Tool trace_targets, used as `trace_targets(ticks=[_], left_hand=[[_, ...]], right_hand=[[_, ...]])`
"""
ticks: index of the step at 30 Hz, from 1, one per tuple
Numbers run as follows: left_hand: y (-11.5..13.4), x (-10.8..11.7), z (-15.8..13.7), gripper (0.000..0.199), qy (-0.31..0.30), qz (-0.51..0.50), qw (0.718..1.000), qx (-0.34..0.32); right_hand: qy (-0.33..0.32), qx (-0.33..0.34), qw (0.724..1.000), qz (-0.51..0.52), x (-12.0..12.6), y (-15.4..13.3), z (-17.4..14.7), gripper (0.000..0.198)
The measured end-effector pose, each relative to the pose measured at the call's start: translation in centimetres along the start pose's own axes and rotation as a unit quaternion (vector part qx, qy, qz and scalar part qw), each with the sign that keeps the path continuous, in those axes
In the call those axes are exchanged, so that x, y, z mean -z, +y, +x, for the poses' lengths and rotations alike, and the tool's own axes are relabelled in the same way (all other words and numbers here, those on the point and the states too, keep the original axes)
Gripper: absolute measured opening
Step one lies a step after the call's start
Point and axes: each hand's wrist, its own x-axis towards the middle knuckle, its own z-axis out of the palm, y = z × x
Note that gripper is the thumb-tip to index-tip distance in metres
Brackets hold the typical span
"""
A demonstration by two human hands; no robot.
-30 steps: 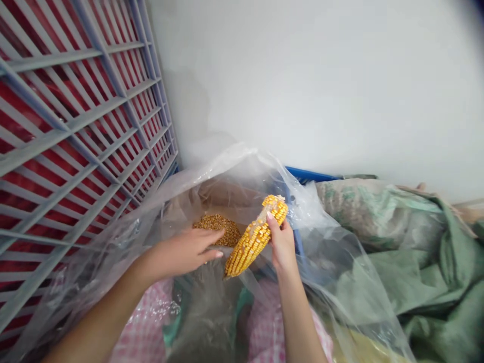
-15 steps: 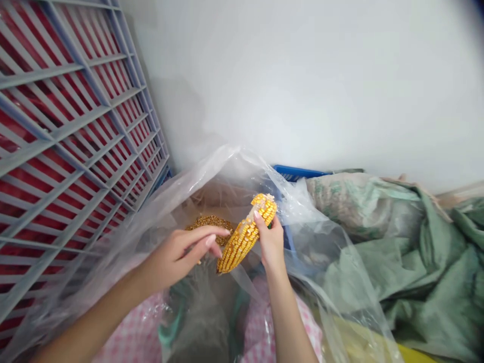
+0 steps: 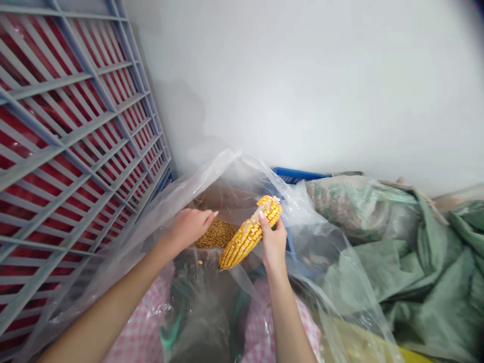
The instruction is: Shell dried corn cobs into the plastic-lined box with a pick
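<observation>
My right hand (image 3: 274, 242) grips an ear of corn (image 3: 244, 242) near its upper end, thumb on top. The ear is yellow and tilted, its tip pointing down to the left. A pale strip along its upper side has lost its kernels. My left hand (image 3: 190, 228) hovers left of the ear, apart from it, with its fingers curled in; whatever they hold is hidden. Behind it lies a heap of loose corn kernels (image 3: 215, 234) inside a large clear plastic bag (image 3: 215, 174). One single kernel (image 3: 199, 262) shows nearer to me.
A grey slatted plastic crate (image 3: 91, 121) with red behind its slats stands at the left. The white wall (image 3: 302, 91) rises behind. At the right are a blue basket (image 3: 298, 174), a stuffed sack (image 3: 351, 201) and crumpled green cloth (image 3: 427, 272).
My left hand has moved away from the ear, up and slightly left, and its outstretched fingers have curled in. My right hand and the corn have shifted slightly right.
</observation>
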Motion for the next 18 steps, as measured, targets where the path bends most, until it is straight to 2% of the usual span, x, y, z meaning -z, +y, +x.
trace_targets(ticks=[3, 5, 7, 10, 13, 16, 18], left_hand=[[-0.3, -1.9, 1.5, 0.041, 0.015, -0.038, 0.999, -0.033], [-0.8, -3.6, 1.9, 0.043, 0.014, -0.042, 0.999, -0.029], [-1.4, -5.2, 1.7, 0.045, -0.002, -0.059, 0.998, -0.009], [-2.1, -6.7, 1.0, 0.045, -0.037, -0.051, 0.997, -0.035], [-1.8, -6.8, 0.2, 0.055, -0.076, -0.037, 0.995, -0.050], [-0.4, -5.9, -0.7, 0.051, -0.058, -0.144, 0.987, -0.035], [0.8, -5.4, -1.2, 0.050, -0.055, -0.226, 0.971, -0.051]], right_hand=[[0.001, -0.005, 1.000, -0.013, -0.2, 0.0, 0.0, 0.046], [-0.005, -0.004, 1.000, -0.019, -0.5, 0.1, 0.0, 0.046], [-0.007, -0.005, 1.000, -0.029, -0.7, 0.2, 0.0, 0.046], [-0.014, -0.005, 0.999, -0.046, -1.0, 0.3, 0.0, 0.046], [-0.025, -0.004, 0.998, -0.056, -1.3, 0.5, 0.1, 0.044], [-0.030, -0.016, 0.998, -0.055, -1.7, 0.8, 0.1, 0.045], [-0.038, -0.032, 0.998, -0.045, -2.1, 1.0, 0.0, 0.046]])
